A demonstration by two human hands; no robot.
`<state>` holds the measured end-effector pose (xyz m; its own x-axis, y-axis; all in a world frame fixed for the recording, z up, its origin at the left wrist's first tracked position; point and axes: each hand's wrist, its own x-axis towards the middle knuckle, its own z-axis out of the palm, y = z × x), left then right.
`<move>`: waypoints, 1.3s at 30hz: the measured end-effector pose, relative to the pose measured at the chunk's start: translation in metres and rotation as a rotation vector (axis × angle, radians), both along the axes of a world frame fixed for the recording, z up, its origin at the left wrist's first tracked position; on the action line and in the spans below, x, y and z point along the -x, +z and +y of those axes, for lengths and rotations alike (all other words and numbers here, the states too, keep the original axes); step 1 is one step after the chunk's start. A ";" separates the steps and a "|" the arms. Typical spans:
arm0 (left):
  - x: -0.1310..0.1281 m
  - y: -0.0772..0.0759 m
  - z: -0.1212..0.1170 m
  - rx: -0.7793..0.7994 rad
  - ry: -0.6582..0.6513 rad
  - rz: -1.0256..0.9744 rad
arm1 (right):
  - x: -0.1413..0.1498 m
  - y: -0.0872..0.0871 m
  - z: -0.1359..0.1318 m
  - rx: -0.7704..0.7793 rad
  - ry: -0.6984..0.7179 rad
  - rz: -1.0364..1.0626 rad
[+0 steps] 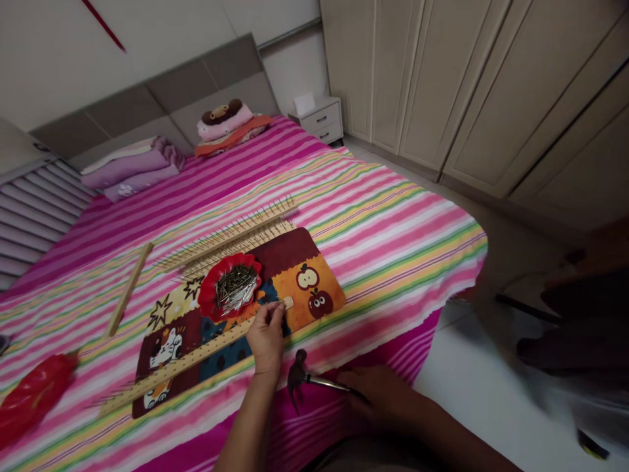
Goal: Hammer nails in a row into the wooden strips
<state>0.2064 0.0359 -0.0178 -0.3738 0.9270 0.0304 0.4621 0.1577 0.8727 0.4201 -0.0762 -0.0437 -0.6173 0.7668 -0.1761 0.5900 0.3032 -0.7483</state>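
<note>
My left hand (266,331) is closed in a pinch at the right end of a wooden strip (211,347). What sits between its fingertips is too small to make out. Holes or nail heads run along this strip, and thin nails stick out at its left end. Wrapped round the handle of a claw hammer (314,380) is my right hand (378,392), low at the bed's near edge, the hammer head pointing left. A red scalloped bowl (202,288) full of loose nails (237,287) stands just beyond my left hand. Under strip and bowl lies a patterned mat (289,252).
Behind the bowl lie wooden strips (236,235) bristling with nails. A bare strip (128,288) and a red bowl or bag (37,393) are at left. Folded bedding (132,167) rests by the headboard. A wardrobe (442,78) stands right; a dark blurred shape is at the right edge.
</note>
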 end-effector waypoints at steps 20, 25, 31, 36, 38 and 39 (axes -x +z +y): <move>0.004 -0.013 0.001 -0.225 -0.128 0.219 | -0.004 0.061 0.005 0.164 -0.434 0.509; 0.004 -0.016 0.000 -0.281 -0.133 0.270 | 0.019 0.087 0.035 0.168 -0.440 0.574; 0.003 -0.017 -0.001 -0.262 -0.119 0.318 | 0.029 0.084 0.046 0.182 -0.427 0.514; 0.002 -0.018 0.001 -0.243 -0.102 0.302 | 0.022 0.086 0.035 0.224 -0.472 0.598; 0.001 -0.018 0.000 -0.235 -0.109 0.290 | 0.018 0.080 0.025 0.286 -0.508 0.651; 0.001 -0.018 -0.001 -0.235 -0.114 0.283 | 0.016 0.074 0.019 0.329 -0.530 0.669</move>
<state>0.2055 0.0348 -0.0362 -0.2146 0.9177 0.3343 0.6932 -0.0980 0.7141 0.4041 -0.0577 0.0307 -0.2508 0.9533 -0.1681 0.0035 -0.1728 -0.9850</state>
